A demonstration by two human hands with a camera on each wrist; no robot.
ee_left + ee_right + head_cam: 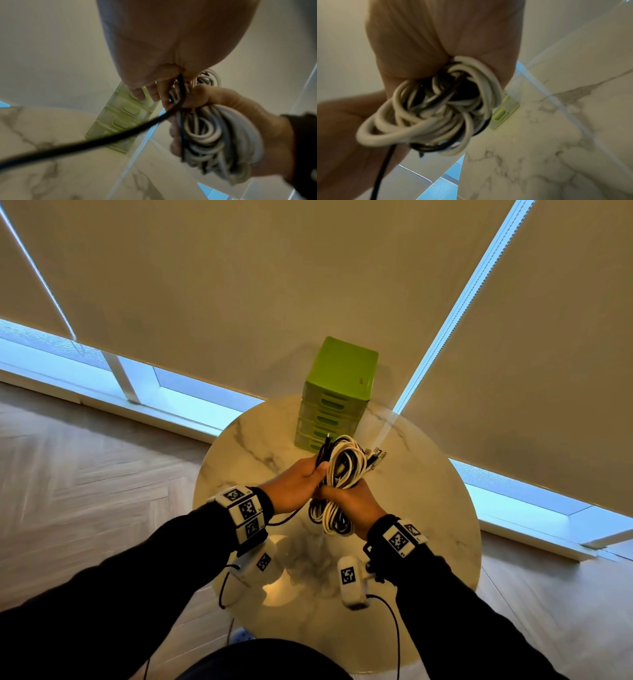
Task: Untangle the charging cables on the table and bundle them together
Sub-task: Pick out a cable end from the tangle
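Note:
A coiled bundle of white and black charging cables (339, 474) (436, 108) (214, 135) is held above the round marble table (428, 491). My right hand (352, 505) grips the bundle around its middle. My left hand (298, 481) pinches a black cable (85, 142) at the bundle's upper left; that cable trails down and back under my left wrist. Several connector ends (376, 455) stick out at the bundle's upper right.
A green plastic mini drawer unit (337, 392) stands at the table's far edge, just behind the bundle. Beige roller blinds (239, 285) hang behind the table, with bright window strips below. Wood floor (85, 474) lies to the left.

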